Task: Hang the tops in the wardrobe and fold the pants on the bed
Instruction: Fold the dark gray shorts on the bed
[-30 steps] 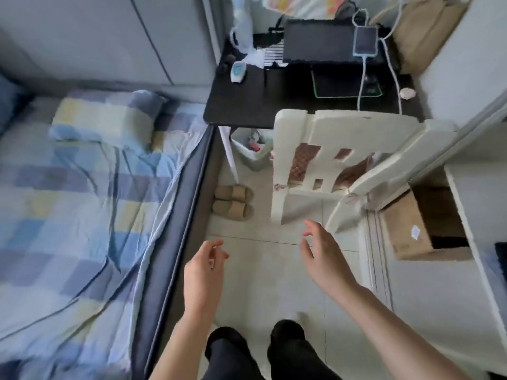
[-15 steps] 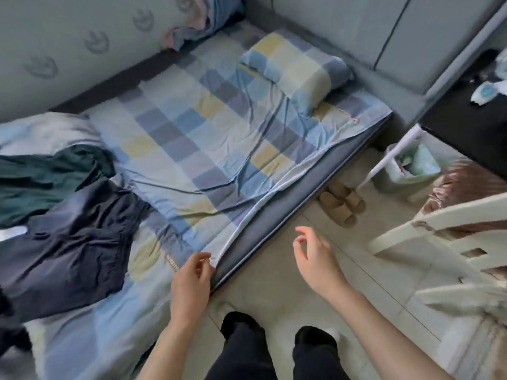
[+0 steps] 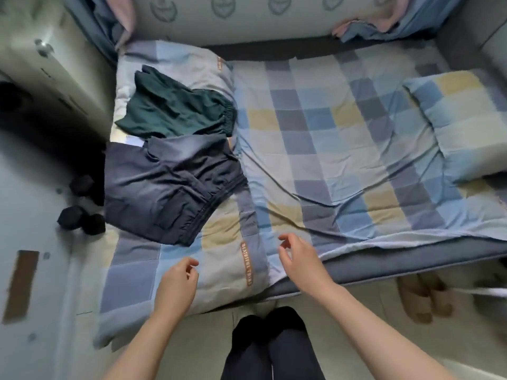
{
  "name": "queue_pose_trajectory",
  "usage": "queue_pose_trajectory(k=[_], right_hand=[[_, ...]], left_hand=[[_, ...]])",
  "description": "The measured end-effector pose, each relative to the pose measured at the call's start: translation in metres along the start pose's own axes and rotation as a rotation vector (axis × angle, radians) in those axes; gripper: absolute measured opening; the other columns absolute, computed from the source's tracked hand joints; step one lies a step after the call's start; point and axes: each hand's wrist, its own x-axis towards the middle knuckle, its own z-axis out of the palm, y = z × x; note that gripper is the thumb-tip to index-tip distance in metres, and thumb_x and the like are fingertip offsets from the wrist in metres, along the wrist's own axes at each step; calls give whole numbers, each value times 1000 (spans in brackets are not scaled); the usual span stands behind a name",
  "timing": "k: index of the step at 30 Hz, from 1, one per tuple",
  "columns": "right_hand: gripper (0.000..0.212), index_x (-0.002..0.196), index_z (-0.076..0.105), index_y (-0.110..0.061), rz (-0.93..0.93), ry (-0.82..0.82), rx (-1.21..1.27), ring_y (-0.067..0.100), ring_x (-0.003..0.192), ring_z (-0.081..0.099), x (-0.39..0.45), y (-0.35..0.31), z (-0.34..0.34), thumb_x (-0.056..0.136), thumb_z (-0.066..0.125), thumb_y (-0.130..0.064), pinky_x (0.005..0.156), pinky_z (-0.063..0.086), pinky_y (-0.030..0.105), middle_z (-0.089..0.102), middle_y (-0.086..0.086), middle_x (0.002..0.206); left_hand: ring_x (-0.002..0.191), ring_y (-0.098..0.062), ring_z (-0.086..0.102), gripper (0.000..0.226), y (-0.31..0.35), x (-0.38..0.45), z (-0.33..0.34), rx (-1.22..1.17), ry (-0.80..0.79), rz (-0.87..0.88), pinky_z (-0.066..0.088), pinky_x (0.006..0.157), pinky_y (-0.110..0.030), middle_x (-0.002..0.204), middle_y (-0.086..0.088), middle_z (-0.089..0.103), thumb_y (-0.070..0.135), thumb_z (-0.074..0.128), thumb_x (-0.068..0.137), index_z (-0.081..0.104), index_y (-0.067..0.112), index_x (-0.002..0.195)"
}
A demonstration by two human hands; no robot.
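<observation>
Checked bed (image 3: 315, 138) — green pants (image 3: 175, 111), navy pants (image 3: 170, 185), pillow (image 3: 461, 119).

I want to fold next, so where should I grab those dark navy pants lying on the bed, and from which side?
Probably the elastic waistband of the navy pants. It is the gathered edge that faces the open checked bedsheet, nearest both empty hands: left hand, right hand. Come in from the right, pinch it at two spread points, and lift. The green pants beyond them seem just to meet their far edge.
</observation>
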Motion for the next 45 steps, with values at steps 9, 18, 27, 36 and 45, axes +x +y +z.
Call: queue_pose_trajectory(k=[9, 18, 27, 36, 45], right_hand=[[24, 114, 56, -9, -229, -262, -268, 27, 106, 54, 181, -5, 62, 97, 46, -22, 88, 45, 38, 60, 9, 111], [30, 123, 49, -6, -479, -388, -626, 32, 109, 47, 333, 43, 158, 97, 47, -22, 92, 42, 42, 50, 13, 120], [86, 152, -6, -9, -528, -346, -1022, 44, 142, 11, 425, 76, 233, 95, 53, -35, 114, 23, 51, 3, 17, 158], [92, 151, 8, -12, -653, -191, -1224, 39, 124, 39, 452, 87, 227, 80, 66, -4, 98, 36, 57, 28, 13, 145], [39, 125, 43, -10, -626, -295, -767, 38, 100, 53, 394, 86, 212, 87, 47, -1, 82, 45, 47, 53, 15, 111]], left_hand=[[120, -22, 49, 34, -40, 99, 52, 226, -89, -66, 44, 95, -40, 129, 0, 56, 17, 46, 96, 55, 16, 129], [120, -27, 45, 50, -87, 207, 133, 416, -21, -3, 41, 94, -38, 129, -4, 49, 10, 49, 90, 42, 15, 140], [142, -52, -18, 89, -143, 265, 171, 1087, -216, 141, 4, 110, -70, 155, -4, -38, 28, 46, 100, -30, 44, 144], [146, -29, 25, 85, -172, 296, 153, 895, -156, 248, 41, 103, -36, 164, 1, -7, 3, 41, 98, -14, 39, 152], [89, -35, 72, 57, -156, 239, 129, 555, 71, 383, 58, 71, -36, 114, -11, 72, -15, 77, 61, 72, 8, 114]])
